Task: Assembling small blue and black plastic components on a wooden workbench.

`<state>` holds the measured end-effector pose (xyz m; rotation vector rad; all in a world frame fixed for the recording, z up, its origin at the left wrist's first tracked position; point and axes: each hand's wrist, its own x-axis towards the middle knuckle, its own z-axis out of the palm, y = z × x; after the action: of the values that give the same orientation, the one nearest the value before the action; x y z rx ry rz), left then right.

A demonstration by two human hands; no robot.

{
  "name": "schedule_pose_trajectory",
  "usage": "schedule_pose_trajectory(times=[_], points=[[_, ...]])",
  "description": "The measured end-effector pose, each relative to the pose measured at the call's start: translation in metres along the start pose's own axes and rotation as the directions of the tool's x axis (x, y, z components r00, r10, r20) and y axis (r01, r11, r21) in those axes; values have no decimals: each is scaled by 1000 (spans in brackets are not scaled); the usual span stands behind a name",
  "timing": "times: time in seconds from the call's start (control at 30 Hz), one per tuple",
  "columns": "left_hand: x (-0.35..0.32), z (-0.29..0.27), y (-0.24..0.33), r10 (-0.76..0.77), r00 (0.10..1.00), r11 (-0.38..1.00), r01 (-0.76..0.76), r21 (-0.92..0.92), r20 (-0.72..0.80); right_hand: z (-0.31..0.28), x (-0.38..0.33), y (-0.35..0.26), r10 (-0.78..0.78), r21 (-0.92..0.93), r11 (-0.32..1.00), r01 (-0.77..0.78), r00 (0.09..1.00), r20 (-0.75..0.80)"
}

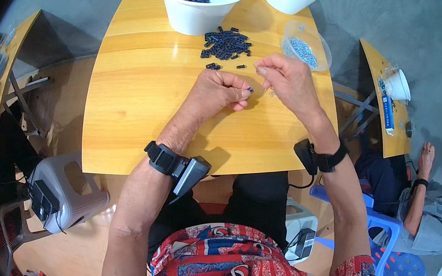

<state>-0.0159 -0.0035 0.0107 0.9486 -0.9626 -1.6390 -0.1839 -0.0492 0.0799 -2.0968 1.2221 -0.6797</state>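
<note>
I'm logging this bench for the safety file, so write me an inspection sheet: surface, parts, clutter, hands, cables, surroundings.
Surface: yellow wood-grain table.
Parts: pile of small dark pieces; large white bucket holding more dark pieces; clear tray of small silvery pieces; second white bucket, contents not visible.
Clutter: tiny loose bits beside the right hand, too small to identify.
Left hand: fingers pinch a small dark piece.
Right hand: thumb and forefinger close together; anything held is indistinct.
Cables: black cable below the right-wrist device.
Surroundings: blue chair and seated person, right.

Small dark piece (250, 89) — pinched, mostly hidden — held above tabletop (130, 109).
</note>
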Motion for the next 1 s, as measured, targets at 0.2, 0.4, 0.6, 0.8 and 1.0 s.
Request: schedule_pose_trajectory(times=[0.2, 0.4, 0.6, 0.8, 1.0], points=[[-1, 0, 2, -15, 1000, 997, 15, 71, 8, 25, 27, 26, -213, -275, 941, 199, 977, -21], [1, 1, 1, -2, 999, 1000, 1, -22, -43, 35, 40, 37, -157, -471, 863, 180, 984, 89], [-3, 3, 5, -10, 997, 997, 4, -78, -77, -6, 10, 4, 79, -18, 997, -78, 988, 134], [0, 0, 3, 5, 1000, 1000, -5, 5, -1, -12, -13, -5, -176, -96, 977, 190, 974, 139], [0, 0, 2, 6, 1000, 1000, -7, 17, 20, -4, -13, 3, -393, -209, 888, 410, 912, 120]])
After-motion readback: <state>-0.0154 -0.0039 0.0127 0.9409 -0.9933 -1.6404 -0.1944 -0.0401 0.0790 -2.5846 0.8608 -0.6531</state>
